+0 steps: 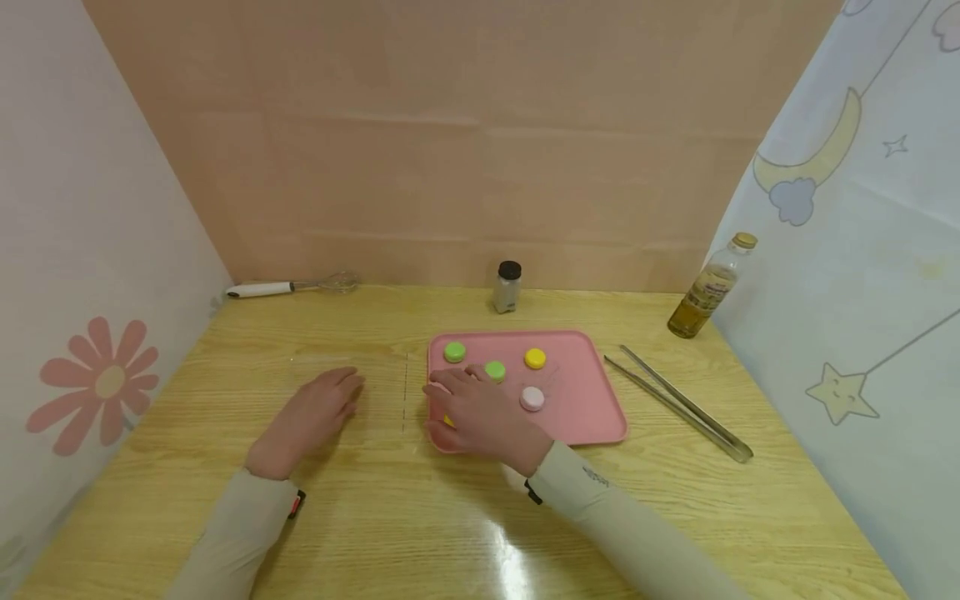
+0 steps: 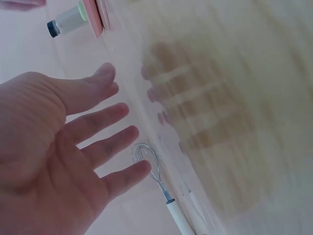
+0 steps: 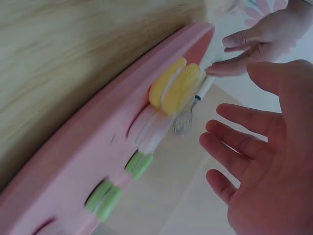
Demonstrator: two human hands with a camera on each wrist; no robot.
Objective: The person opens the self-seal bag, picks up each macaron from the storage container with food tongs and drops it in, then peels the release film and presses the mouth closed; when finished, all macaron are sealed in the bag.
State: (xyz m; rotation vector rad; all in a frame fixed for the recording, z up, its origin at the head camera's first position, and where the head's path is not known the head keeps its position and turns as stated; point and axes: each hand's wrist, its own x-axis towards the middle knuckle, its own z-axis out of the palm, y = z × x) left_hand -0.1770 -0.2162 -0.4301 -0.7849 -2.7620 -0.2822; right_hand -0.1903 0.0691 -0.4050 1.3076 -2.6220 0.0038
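My right hand (image 1: pixel 491 417) is over the left part of a pink tray (image 1: pixel 592 408), its fingers loosely bent and holding nothing. Macarons lie on the tray: two green macarons (image 1: pixel 454 352), a yellow macaron (image 1: pixel 535 358) and a pale pink macaron (image 1: pixel 532 398). Another yellow macaron (image 3: pixel 174 87) is at the near end in the right wrist view, beside a second pale pink macaron (image 3: pixel 147 128); in the head view the right hand partly covers this area. My left hand (image 1: pixel 315 417) hovers left of the tray, fingers apart, with nothing in it.
Faint straight edges of something clear (image 1: pixel 405 392) show between left hand and tray. A whisk (image 1: pixel 262 289) lies at the back left. Behind the tray stands a black-capped jar (image 1: pixel 507 292). Metal tongs (image 1: pixel 690 412) and an oil bottle (image 1: pixel 705 296) are on the right.
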